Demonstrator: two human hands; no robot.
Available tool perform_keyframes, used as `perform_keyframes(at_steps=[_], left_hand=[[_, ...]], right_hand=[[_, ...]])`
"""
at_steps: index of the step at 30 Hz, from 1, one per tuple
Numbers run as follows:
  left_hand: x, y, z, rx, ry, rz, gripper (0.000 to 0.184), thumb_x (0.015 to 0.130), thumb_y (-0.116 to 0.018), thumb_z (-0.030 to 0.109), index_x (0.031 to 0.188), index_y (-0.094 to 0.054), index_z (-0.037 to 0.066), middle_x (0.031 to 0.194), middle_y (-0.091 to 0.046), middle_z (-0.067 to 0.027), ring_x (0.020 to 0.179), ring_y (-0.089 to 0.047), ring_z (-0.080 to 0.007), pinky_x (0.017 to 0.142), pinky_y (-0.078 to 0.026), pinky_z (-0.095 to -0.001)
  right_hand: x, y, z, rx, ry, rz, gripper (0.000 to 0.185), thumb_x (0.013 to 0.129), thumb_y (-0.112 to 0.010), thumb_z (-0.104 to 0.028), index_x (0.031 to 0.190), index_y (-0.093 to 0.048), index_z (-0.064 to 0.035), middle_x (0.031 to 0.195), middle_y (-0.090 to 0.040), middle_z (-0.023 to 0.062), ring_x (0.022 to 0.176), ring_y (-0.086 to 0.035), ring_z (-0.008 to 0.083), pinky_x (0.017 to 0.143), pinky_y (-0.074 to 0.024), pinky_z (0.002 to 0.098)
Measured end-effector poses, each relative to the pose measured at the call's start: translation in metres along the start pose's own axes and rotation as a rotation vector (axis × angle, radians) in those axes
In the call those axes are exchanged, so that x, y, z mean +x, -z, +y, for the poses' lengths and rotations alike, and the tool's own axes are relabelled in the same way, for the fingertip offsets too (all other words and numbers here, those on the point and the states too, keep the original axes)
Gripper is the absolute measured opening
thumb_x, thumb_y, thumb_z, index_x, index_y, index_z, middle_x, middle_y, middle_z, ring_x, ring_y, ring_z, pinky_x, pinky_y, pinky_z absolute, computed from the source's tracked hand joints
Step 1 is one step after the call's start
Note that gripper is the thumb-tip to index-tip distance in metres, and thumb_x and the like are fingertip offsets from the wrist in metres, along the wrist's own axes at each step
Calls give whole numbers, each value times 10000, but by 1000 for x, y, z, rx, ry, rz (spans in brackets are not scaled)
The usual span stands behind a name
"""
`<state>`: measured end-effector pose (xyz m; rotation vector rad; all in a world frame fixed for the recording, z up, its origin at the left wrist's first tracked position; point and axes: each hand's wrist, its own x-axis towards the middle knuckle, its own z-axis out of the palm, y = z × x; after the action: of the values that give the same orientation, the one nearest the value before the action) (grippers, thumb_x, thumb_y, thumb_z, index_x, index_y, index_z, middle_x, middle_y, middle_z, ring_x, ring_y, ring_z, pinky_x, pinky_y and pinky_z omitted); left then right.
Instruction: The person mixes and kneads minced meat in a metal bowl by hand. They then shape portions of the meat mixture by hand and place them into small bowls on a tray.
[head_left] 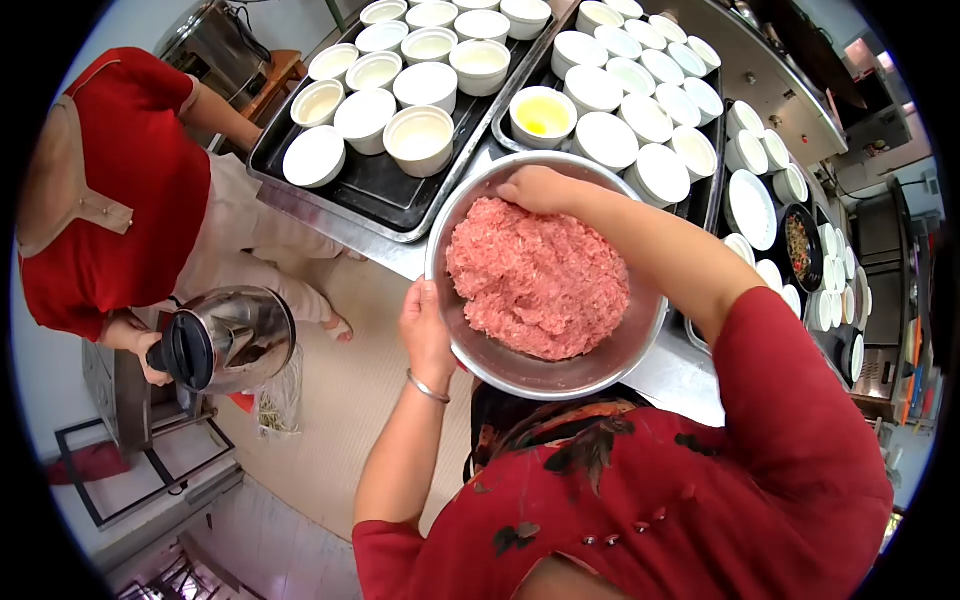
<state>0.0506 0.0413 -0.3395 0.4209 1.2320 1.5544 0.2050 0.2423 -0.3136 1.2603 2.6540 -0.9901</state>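
A wide metal bowl (648, 330) holds a large mound of pink minced meat (540, 275). My left hand (425, 325) grips the bowl's left rim, its thumb up along the outer edge. Reaching across from the right, my right hand (535, 190) has its fingers curled into the far edge of the meat, and the fingertips are partly hidden there. Just beyond the bowl stands a white ramekin (543, 115) with yellow liquid in it, possibly egg.
Two black trays (385, 205) of several white ramekins (420, 140) lie behind the bowl. At right are more white dishes and a black bowl of chopped food (799, 245). On the left a co-worker in red (150, 170) holds a metal kettle (240, 340).
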Motion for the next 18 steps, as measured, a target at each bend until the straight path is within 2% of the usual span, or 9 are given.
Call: perform_keyframes(at_steps=[2, 3, 4, 8, 10, 14, 15, 17, 18], left_hand=[[0, -8, 4, 16, -47, 1, 293, 902, -407, 184, 1078, -484, -37, 1011, -547, -66, 893, -513, -122, 782, -418, -249], [1, -9, 6, -25, -18, 5, 292, 902, -405, 174, 1083, -479, -43, 1008, -548, -73, 895, -515, -129, 781, -420, -254], [1, -11, 7, -68, 2, 10, 292, 901, -403, 163, 1088, -475, -49, 1006, -549, -79, 897, -517, -136, 781, -423, -260], [7, -8, 9, -3, -28, 35, 274, 891, -417, 137, 1082, -484, -49, 964, -561, -78, 854, -528, -140, 767, -428, -263], [11, -3, 6, -66, -4, -8, 268, 889, -422, 130, 1075, -490, -49, 952, -565, -74, 836, -530, -134, 757, -429, -254], [8, -6, 10, -39, 38, 1, 274, 890, -416, 128, 1083, -484, -54, 964, -564, -74, 844, -525, -124, 757, -426, -248], [9, -4, 8, -10, 19, 14, 279, 891, -413, 130, 1090, -478, -55, 972, -561, -74, 850, -523, -122, 760, -424, -248], [9, -5, 6, 19, 0, 24, 285, 893, -410, 132, 1097, -471, -56, 981, -558, -75, 856, -520, -119, 763, -422, -248], [7, -6, 7, 65, -6, 48, 288, 893, -407, 134, 1101, -467, -57, 984, -556, -75, 858, -518, -119, 764, -421, -248]], right_hand=[[14, -2, -24, 263, -70, -192, 477, 795, -450, -394, 985, -579, 24, 1006, -566, 197, 896, -542, 282, 818, -387, 339], [8, 7, -52, 325, -226, -350, 547, 754, -495, -442, 991, -575, 44, 1031, -563, 169, 942, -523, 261, 829, -381, 329], [10, -3, -57, 361, -202, -353, 570, 732, -517, -463, 978, -581, 48, 1026, -563, 160, 976, -507, 236, 845, -372, 328], [-8, -8, -103, -1, 192, -817, 621, 635, -593, -543, 996, -610, -38, 1064, -560, 144, 1001, -499, 262, 869, -362, 342], [-48, 2, -125, -207, 313, -954, 460, 679, -569, -479, 896, -652, -82, 1007, -585, 115, 976, -514, 250, 904, -321, 383], [-120, 2, -60, -416, 846, -521, 186, 695, -558, -329, 773, -653, -189, 1043, -559, 59, 1159, -368, 230, 980, -209, 479], [-133, -1, -39, -419, 839, -523, 186, 695, -558, -329, 773, -653, -189, 1043, -559, 59, 1159, -368, 230, 980, -209, 479], [-149, -15, -7, -525, 829, -259, 325, 686, -548, -333, 1002, -592, -270, 1287, -363, 25, 1247, -224, 267, 982, -226, 440], [-145, -26, 2, -528, 826, -255, 325, 686, -548, -333, 1002, -592, -270, 1287, -363, 25, 1247, -224, 267, 982, -226, 440]])
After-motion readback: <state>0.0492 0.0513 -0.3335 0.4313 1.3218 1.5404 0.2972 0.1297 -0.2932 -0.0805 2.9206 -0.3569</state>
